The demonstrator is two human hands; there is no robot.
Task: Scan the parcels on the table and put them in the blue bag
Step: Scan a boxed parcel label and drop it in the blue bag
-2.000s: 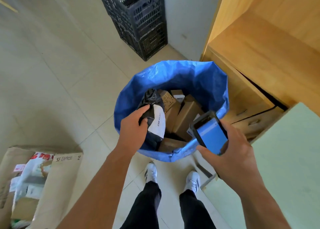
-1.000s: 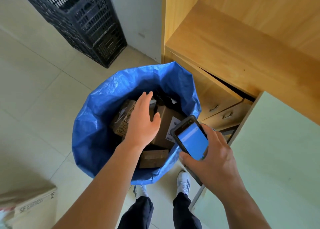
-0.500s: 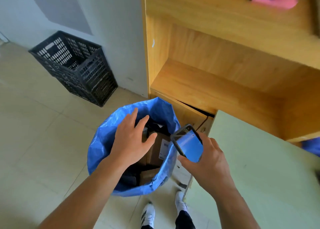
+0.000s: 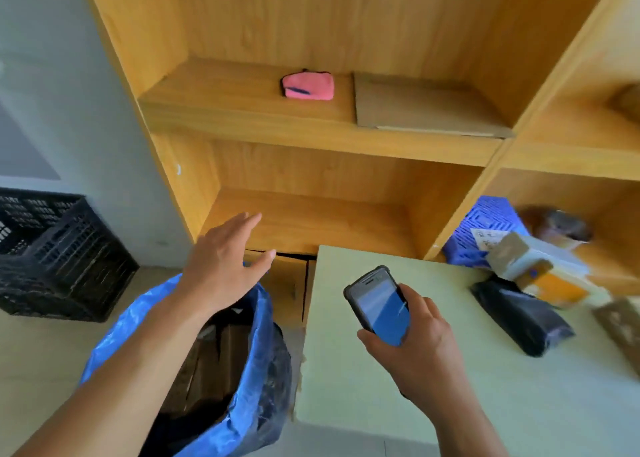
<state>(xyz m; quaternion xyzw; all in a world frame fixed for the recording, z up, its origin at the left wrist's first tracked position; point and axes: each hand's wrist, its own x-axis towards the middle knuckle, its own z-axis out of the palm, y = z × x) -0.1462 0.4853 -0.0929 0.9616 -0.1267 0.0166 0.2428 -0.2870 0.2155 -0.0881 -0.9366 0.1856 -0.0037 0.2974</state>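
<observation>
Left hand [image 4: 221, 266]: we hold it open, fingers spread, above the blue bag [image 4: 252, 370].
Right hand [image 4: 415, 349]: we grip the phone [image 4: 379, 306] over the worktop [image 4: 554, 404].
Parcels [image 4: 523, 318]: some lie on the worktop's right; others fill the bag.

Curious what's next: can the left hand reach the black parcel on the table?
Probably: the left hand is empty, though the right hand with the scanner sits between it and the black parcel.

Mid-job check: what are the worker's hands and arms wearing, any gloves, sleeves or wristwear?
Both are bare. The left hand and right hand show no gloves or wristwear, and the left forearm and right forearm run uncovered to the frame's edge, no sleeve in view.
</observation>
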